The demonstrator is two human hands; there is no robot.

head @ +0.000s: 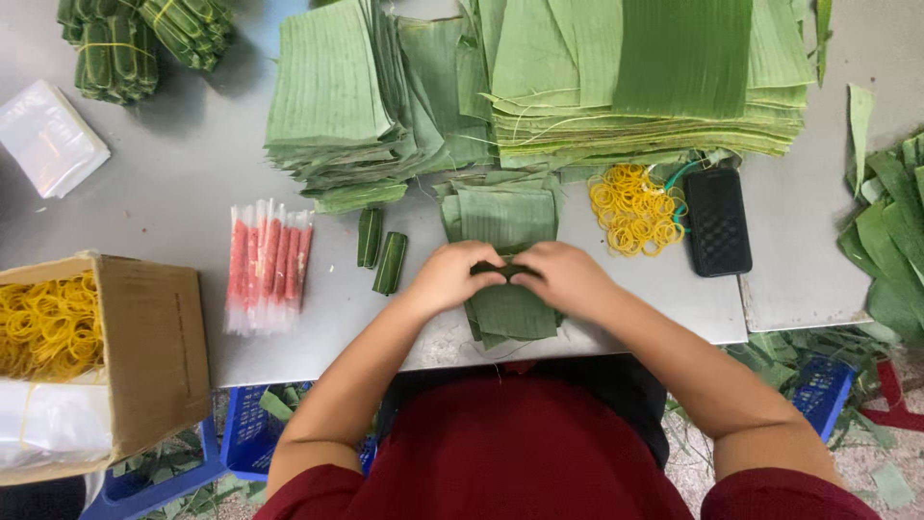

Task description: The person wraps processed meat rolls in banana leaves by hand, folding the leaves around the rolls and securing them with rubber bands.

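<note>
Green banana-leaf pieces (505,252) stacked in a small pile at the near edge of the grey metal tabletop (183,183), directly under both hands. Left hand (450,274) and right hand (561,276) side by side over the pile, touching at the thumbs, fingers (481,252) curled down and closed around a small dark green leaf-wrapped roll (501,271), mostly hidden between them. Just left of the hands, two finished leaf rolls (379,250) lying side by side on the tabletop. Further left, a packet of pink sausage sticks in clear wrap (267,266). At the left edge, an open cardboard box (154,347) holding yellow rubber bands. Right of the pile, a loose heap of yellow rubber bands (633,208) touching a black phone (717,221). Behind, two tall stacks of cut banana leaves (635,77) across the far side. Top left, tied bundles of rolls (125,43) and a white plastic packet (48,135). Below the tabletop, blue crates (245,433) and leaf scraps on the floor.
</note>
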